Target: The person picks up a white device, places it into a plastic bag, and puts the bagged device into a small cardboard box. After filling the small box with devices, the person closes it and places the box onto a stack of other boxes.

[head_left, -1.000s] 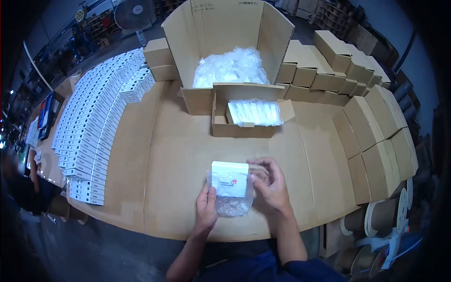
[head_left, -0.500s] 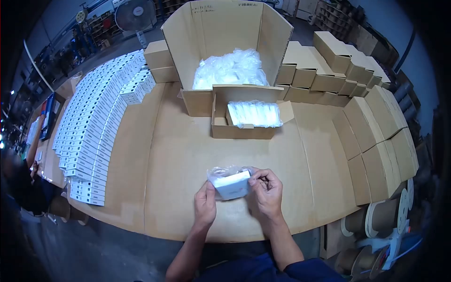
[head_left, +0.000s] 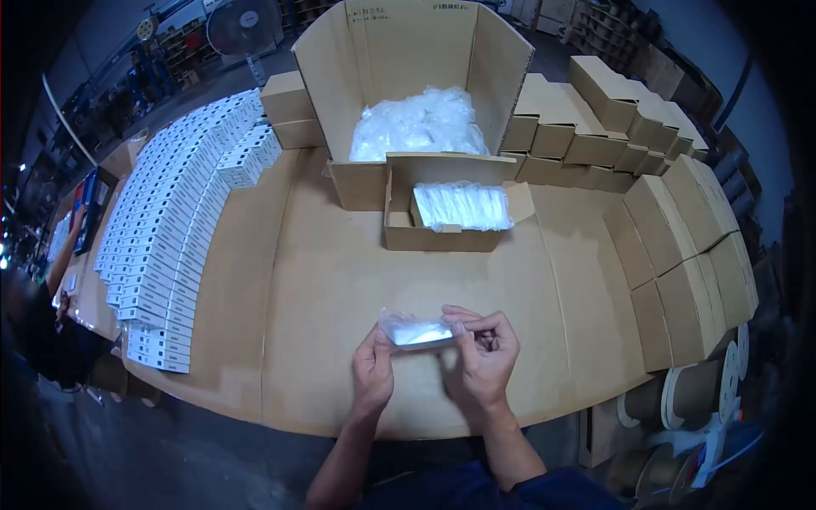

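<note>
Left of frame: white boxes [head_left: 157,255] stacked on the surface [head_left: 327,272], well apart from your hands. Lower center: your left hand [head_left: 373,367] grips the left end of the wrapped packet [head_left: 419,334], thumb on the near side. Packet is up off the surface, directly between your hands, long axis running side to side, seen nearly edge-on. Neither hand is nearer; both touch it. Looks: flat, white, slim, in clear plastic wrap, shiny along the near edge, wrap loose and crinkled at upper left; no print readable. Just beyond it, center of frame, the small open carton [head_left: 442,240] holds a row of similar wrapped packets [head_left: 463,206]. Your right hand [head_left: 489,353] pinches the packet's right end, thumb against fingertips, the other fingers curled.
</note>
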Demonstrator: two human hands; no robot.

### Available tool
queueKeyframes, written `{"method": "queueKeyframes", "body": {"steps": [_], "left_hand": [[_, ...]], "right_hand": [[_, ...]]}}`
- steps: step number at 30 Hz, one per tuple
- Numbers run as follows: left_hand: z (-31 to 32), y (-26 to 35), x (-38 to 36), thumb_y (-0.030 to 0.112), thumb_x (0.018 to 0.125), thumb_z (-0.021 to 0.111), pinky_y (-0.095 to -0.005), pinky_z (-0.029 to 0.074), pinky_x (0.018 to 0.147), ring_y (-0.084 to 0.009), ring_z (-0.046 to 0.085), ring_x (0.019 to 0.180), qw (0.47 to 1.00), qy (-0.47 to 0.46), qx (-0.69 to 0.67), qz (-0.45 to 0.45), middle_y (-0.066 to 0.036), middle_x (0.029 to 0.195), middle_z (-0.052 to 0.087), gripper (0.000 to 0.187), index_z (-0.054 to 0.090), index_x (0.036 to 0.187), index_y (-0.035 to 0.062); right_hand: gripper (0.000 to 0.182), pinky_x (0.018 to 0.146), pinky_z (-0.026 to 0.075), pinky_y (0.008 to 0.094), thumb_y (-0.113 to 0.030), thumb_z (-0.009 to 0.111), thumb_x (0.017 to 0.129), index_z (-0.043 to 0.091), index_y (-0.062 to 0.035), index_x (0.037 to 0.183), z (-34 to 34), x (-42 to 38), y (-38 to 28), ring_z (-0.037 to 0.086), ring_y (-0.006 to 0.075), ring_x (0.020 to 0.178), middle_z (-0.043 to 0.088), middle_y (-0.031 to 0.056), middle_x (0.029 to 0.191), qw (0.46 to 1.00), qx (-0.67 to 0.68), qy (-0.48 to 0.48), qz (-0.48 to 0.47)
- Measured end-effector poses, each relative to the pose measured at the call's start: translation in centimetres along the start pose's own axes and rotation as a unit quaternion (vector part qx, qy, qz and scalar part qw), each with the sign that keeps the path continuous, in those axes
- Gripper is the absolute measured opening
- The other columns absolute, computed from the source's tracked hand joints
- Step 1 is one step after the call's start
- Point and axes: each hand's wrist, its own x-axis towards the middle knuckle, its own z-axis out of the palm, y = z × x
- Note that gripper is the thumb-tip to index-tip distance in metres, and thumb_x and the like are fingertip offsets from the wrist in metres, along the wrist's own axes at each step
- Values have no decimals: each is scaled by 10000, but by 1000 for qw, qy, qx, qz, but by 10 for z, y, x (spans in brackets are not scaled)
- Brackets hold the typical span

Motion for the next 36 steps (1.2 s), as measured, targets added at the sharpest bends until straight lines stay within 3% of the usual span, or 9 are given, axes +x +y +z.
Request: {"method": "queueKeyframes", "body": {"steps": [5, 8, 15, 16, 19, 23, 27, 33, 36], "left_hand": [[18, 18, -1, 287, 1134, 403, -434, 510, 1088, -283, 592, 1261, 965, -31, -253, -66, -177, 1281, 626, 443, 535, 1387, -53], [27, 15, -5, 230, 1116, 473, -423, 550, 1046, -256, 630, 1200, 989, -31, -142, -37, -161, 1231, 651, 372, 562, 1345, -50], [16, 7, 5, 203, 1108, 494, -412, 622, 908, -241, 719, 1011, 994, -3, -63, -85, -159, 1113, 704, 304, 629, 1181, -59], [20, 12, 5, 232, 1100, 535, -317, 583, 869, -150, 691, 952, 992, 32, -73, -102, -106, 1034, 722, 333, 687, 1112, -65], [22, 16, 10, 235, 1098, 541, -316, 580, 872, -138, 684, 936, 992, 57, -46, -98, -99, 1029, 722, 336, 686, 1122, -68], [18, 17, 10, 258, 1108, 518, -290, 561, 857, -119, 660, 899, 994, 28, -37, -96, -83, 1005, 713, 368, 691, 1117, -67], [15, 22, 12, 261, 1122, 461, -334, 606, 833, -166, 696, 950, 997, 12, -17, -80, -98, 1029, 688, 402, 561, 1398, -14], [8, 52, 10, 172, 1125, 422, -284, 537, 930, -114, 633, 994, 994, -59, -20, -90, -90, 1115, 656, 433, 426, 1538, 43], [-8, 51, 9, 50, 1044, 581, -315, 523, 1020, -160, 640, 1124, 984, -160, 16, -79, -114, 1193, 656, 352, 553, 1388, -21]], "right_hand": [[209, 991, 564, 352, 98, 649, 951, 491, 6, 1052, 0, -2, -1, 715, 288, 1105, 740, 238, 1060, 999, -1, 34, 16], [232, 968, 576, 333, 100, 659, 942, 500, 17, 1091, 1, -10, 12, 723, 257, 1080, 738, 233, 1060, 996, -60, 43, -59], [335, 980, 572, 329, 73, 646, 960, 494, 33, 1256, -8, 2, -4, 686, 278, 1167, 661, 277, 1260, 993, 56, 19, 98], [330, 1008, 555, 381, 68, 661, 944, 564, 29, 1257, -8, 5, 1, 621, 310, 1275, 557, 309, 1416, 999, 10, 29, 42], [279, 1028, 531, 445, 90, 676, 894, 702, -6, 1155, -25, 13, 1, 578, 352, 1332, 501, 291, 1493, 977, -117, -124, -128], [349, 997, 531, 385, 77, 752, 800, 793, -74, 1112, -31, 13, -9, 661, 346, 1206, 643, 203, 1368, 938, -213, -269, -51], [392, 920, 551, 384, 51, 808, 764, 773, -45, 1142, -28, 16, -16, 723, 298, 1009, 764, 173, 1072, 943, -220, -247, 34], [368, 982, 535, 387, 8, 819, 778, 753, -13, 1139, -36, 19, -3, 707, 323, 1095, 754, 182, 1142, 943, -210, -252, 47], [355, 1040, 509, 387, 19, 811, 777, 744, 5, 1125, -38, 21, 0, 656, 317, 1219, 740, 188, 1190, 950, -180, -256, 20]]}}
